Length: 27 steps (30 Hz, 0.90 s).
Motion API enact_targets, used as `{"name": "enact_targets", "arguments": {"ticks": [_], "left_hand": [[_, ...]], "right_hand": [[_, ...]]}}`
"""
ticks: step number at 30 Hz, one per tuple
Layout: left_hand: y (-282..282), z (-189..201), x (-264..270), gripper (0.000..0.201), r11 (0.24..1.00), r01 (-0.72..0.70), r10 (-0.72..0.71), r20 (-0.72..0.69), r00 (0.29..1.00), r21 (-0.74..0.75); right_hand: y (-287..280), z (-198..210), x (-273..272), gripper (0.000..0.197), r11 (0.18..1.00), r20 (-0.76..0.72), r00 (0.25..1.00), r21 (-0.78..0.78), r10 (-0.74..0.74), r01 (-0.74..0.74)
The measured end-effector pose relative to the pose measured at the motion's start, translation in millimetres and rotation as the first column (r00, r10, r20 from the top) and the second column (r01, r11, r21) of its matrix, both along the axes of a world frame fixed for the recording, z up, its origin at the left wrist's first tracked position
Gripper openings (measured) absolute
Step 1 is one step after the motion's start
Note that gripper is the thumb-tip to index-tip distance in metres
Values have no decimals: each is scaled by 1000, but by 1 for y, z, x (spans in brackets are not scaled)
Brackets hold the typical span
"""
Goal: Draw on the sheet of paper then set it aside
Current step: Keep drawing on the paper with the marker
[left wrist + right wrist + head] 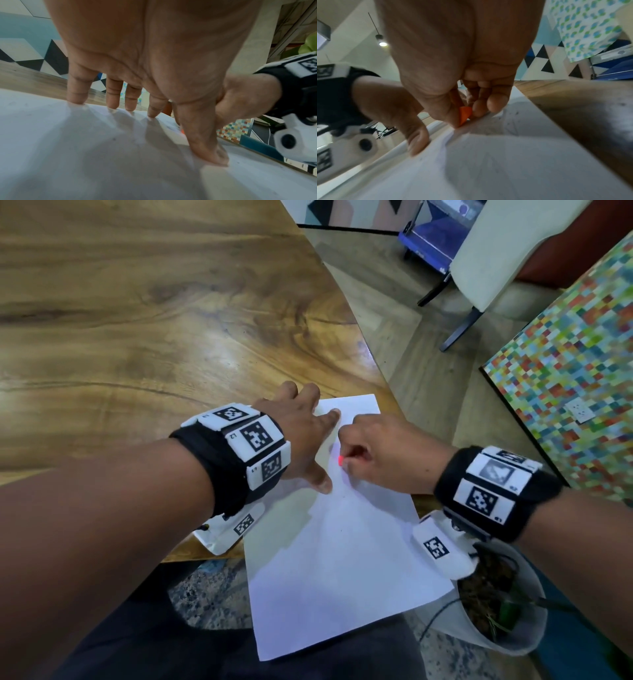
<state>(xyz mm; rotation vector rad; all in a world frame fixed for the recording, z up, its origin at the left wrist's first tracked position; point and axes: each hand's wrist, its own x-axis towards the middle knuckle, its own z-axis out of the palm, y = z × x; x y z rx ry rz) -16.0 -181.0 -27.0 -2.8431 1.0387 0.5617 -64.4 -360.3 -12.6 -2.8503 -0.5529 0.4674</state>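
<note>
Paper [342,559] pinned under left hand [301,436]; right hand [383,453] pinches orange crayon [340,461].

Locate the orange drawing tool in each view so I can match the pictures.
Head: the orange drawing tool shows as a small tip at centre, pinched by the right hand.
Left wrist: only an orange sliver right of centre, behind the thumb.
Right wrist: centre, between the fingertips.
Shared landmark: the white paper beneath it.

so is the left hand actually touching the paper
Touching: the left wrist view shows the left hand with straight fingertips pressed on the paper.
</note>
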Motion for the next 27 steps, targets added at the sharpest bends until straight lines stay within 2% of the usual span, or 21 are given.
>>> {"name": "enact_targets", "arguments": {"ticks": [4, 8, 12, 18, 21, 23, 27], "left_hand": [[1, -1, 0, 113, 1000, 3, -3, 1, 1000, 1], [2, -2, -1, 113, 1000, 2, -2, 0, 1000, 2], [4, -4, -3, 109, 1000, 3, -3, 2, 1000, -21], [6, -10, -11, 101, 999, 8, -7, 19, 1000, -37], [8, -12, -18, 114, 1000, 12, -12, 14, 1000, -25], [8, -13, -21, 125, 1000, 24, -23, 13, 1000, -10], [6, -12, -22, 130, 1000, 24, -24, 20, 1000, 6]], "right_hand": [[-11, -2, 37, 8, 985, 112, 978, -2, -174, 175], [-21, 0, 75, 12, 946, 93, 941, 24, -325, 324], [-22, 2, 68, 12, 950, 101, 945, 10, -311, 311], [-21, 0, 5, 14, 993, 52, 992, -22, -116, 117], [-22, -1, 19, 13, 988, 99, 985, -50, -143, 148], [-23, 0, 41, 11, 975, 133, 968, -41, -211, 218], [-24, 2, 72, 8, 957, 101, 952, 1, -288, 290]]}}
